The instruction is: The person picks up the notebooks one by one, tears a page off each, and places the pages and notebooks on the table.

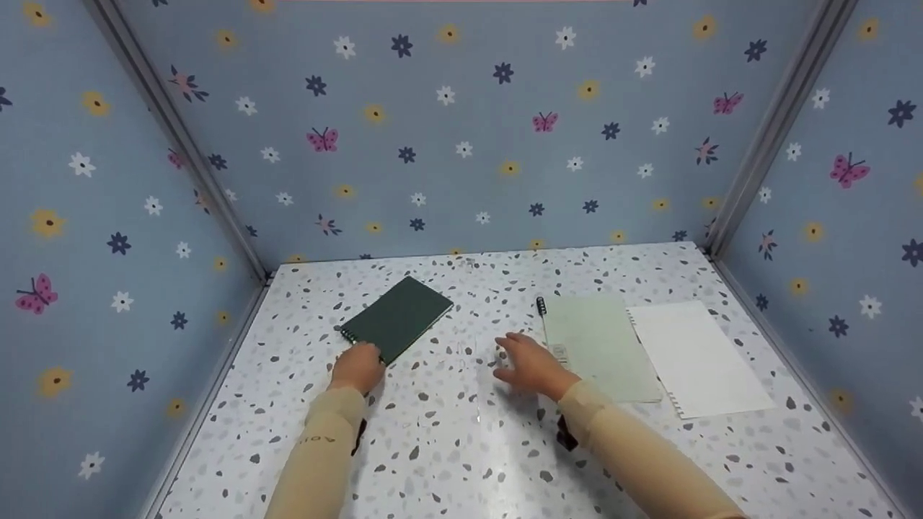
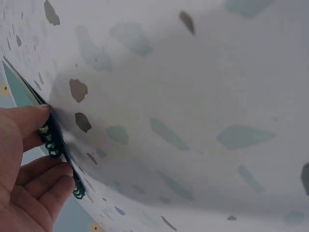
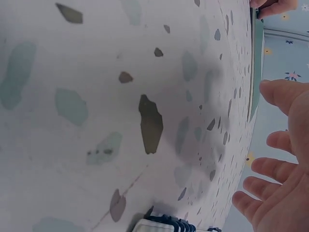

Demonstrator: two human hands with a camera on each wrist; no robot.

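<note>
A dark green spiral notebook (image 1: 400, 317) lies closed and slanted on the left side of the speckled table. My left hand (image 1: 358, 367) pinches its near corner at the coil end. In the left wrist view, the thumb and fingers (image 2: 52, 181) grip the edge around the green coil binding (image 2: 52, 144). My right hand (image 1: 533, 365) hovers with spread, relaxed fingers (image 3: 273, 169) and holds nothing. It is just left of a pale green spiral-bound pad (image 1: 598, 346), with the wrist overlapping that pad's near left edge.
A loose white sheet (image 1: 699, 360) with a torn, perforated left edge lies beside the pale pad on the right. The speckled tabletop (image 1: 433, 447) is bounded by a flowered back wall (image 1: 461, 173) and side panels with metal corner posts (image 1: 764, 137).
</note>
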